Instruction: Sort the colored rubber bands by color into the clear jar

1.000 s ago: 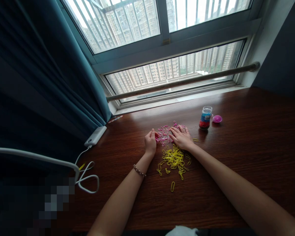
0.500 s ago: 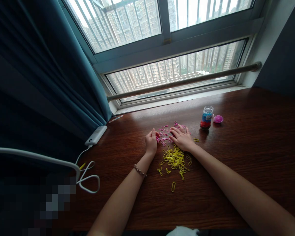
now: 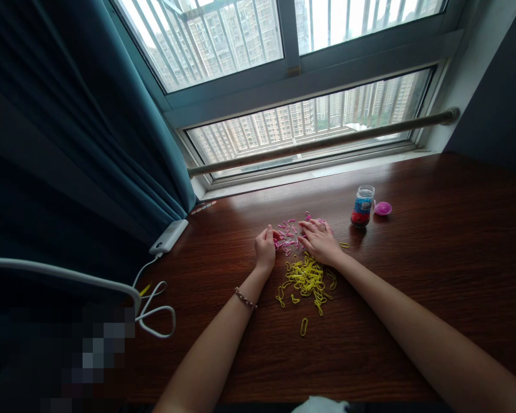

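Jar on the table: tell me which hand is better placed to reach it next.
Likely the right hand: it lies on the jar's side, nearer the jar, its fingers spread. The left hand is curled on the other side of the pink loops.

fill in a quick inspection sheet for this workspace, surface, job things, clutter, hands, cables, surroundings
surface: reddish-brown, wood-grained tabletop, with a sheen near the window
job things: loose pink clips scattered between and under the hands; yellow clips heaped nearer the person, with a few strays
clutter: open-topped jar upright at right, pink dish-like piece beside it; white box at left
hands: left hand curled at the pink clips' left edge, grip unclear; right hand palm down over them, fingers spread
cables: white cable looped at left
surroundings: barred window ahead, blue curtain at left
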The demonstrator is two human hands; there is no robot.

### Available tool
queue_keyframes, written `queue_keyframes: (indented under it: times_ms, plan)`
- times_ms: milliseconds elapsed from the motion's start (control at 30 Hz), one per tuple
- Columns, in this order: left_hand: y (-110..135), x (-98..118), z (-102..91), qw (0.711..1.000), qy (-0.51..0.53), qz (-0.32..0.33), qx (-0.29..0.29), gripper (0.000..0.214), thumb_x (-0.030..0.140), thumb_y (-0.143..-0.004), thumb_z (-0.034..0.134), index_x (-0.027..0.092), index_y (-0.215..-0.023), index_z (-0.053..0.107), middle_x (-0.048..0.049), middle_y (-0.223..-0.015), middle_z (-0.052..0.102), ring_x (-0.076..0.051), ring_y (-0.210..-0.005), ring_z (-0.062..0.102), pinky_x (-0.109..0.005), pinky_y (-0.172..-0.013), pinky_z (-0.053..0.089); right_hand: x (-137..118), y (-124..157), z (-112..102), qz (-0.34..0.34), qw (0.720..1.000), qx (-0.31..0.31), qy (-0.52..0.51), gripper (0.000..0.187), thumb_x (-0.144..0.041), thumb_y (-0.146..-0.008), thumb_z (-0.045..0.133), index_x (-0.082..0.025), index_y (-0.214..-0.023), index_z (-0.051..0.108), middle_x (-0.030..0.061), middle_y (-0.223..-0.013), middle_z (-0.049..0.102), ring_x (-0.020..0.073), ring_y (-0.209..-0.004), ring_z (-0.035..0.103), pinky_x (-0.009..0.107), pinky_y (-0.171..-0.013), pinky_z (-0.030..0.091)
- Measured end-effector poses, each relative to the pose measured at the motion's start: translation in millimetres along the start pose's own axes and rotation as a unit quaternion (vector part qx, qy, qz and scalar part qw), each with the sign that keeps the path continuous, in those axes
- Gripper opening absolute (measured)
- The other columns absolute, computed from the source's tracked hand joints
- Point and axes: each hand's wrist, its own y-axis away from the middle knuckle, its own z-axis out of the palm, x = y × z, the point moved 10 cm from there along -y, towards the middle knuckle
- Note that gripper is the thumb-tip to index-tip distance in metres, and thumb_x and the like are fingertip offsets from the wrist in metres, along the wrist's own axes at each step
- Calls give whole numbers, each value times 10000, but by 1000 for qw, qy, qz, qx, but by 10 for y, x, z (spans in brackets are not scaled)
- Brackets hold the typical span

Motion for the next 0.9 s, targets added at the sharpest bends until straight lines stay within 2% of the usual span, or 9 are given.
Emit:
queue_keyframes:
  times_ms: [167,333,500,633,667,733,800,833,900]
  plan:
    - [5,3,2,1000,-2,-4,-2,471,502,-820,356,148,-582,557,-25,-569,582,-112,-506,521,-233,-529,412,-47,9,-99,-31,999,34,-29,472,-399,-884,290,-199,-1307,359,23,-1375,344,226,-1279,216,441,-1050,146]
    - [-1,10,8,1000,-6,2,-6,486,509,-822,339,149,-585,563,-30,-574,588,-114,-510,526,-236,-535,415,-27,-18,-140,-54,986,64,-145,403,-285,-892,259,-157,-1160,531,72,-1228,508,173,-1124,455,306,-979,329]
    - [9,51,16,1000,-20,7,-11,492,500,-830,322,155,-577,563,-31,-577,591,-120,-525,535,-238,-546,415,32,24,-328,-40,964,140,-221,349,-281,-872,319,-172,-955,641,74,-1054,609,179,-968,560,312,-892,411]
    - [20,91,22,999,-33,19,-14,468,474,-835,330,154,-584,560,-32,-581,588,-123,-536,535,-239,-550,409,126,142,-547,-7,935,210,-285,358,-343,-857,376,-177,-734,668,68,-864,661,184,-855,598,315,-823,443]
    - [19,89,26,999,-36,20,-16,457,465,-837,331,154,-591,558,-32,-584,587,-124,-540,535,-240,-553,409,142,162,-561,1,928,208,-310,384,-362,-859,373,-176,-686,661,61,-778,666,176,-774,612,308,-775,459]
    - [13,78,19,998,-50,25,-13,419,440,-840,336,156,-624,556,-31,-608,587,-129,-565,540,-246,-575,417,144,170,-502,14,917,167,-361,452,-409,-865,347,-176,-607,637,29,-554,622,148,-539,586,280,-610,472]
    - [2,68,-43,996,-84,33,16,331,402,-834,367,164,-705,558,-36,-685,596,-141,-635,553,-264,-635,431,137,168,-410,32,913,121,-388,499,-456,-864,318,-178,-577,616,-5,-400,531,122,-362,492,250,-452,412]
    - [0,67,-101,992,-113,36,44,271,380,-823,397,169,-762,557,-44,-747,599,-153,-695,559,-283,-683,435,156,173,-394,45,914,119,-385,510,-472,-864,304,-179,-579,610,-10,-386,519,115,-332,465,241,-418,381]
    - [8,58,-242,976,-182,33,113,208,337,-777,482,171,-889,537,-81,-910,583,-195,-855,546,-345,-794,416,254,204,-449,85,924,166,-333,513,-472,-869,279,-181,-599,603,4,-453,566,117,-377,496,232,-438,370]
